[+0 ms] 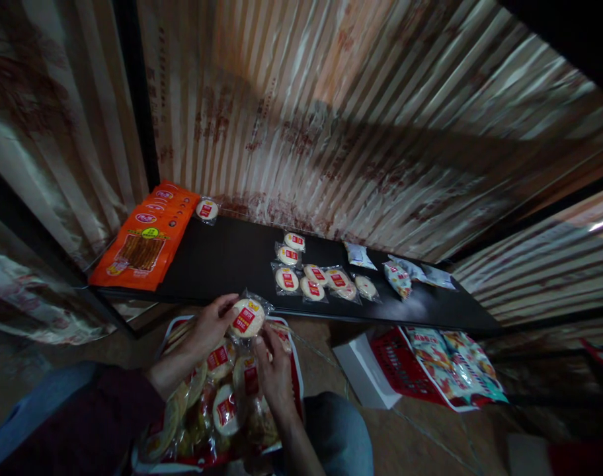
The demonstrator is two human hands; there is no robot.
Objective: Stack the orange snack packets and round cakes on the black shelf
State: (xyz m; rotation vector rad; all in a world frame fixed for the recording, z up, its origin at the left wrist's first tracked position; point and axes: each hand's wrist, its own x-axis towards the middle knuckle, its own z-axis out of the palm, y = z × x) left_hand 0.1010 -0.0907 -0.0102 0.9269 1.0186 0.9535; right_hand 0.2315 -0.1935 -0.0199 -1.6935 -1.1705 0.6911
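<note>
Between my two hands is a round rice cracker in a clear wrapper with a red label [248,318]. My left hand [215,326] grips its left edge, fingers behind and thumb near the front. My right hand [276,365] pinches its lower right edge. Below them stands a red and white basket [297,383] filled with similar wrapped crackers [227,410]. Beyond my hands, several of the same crackers [286,279] lie grouped on a black shelf [232,254], some overlapping.
Orange snack packets [145,244] are stacked at the shelf's left end, with one cracker [207,210] behind. Small white packets [360,255] and a patterned one [397,279] lie to the right. Below, a white box [368,373] touches a red basket [405,363] of bags.
</note>
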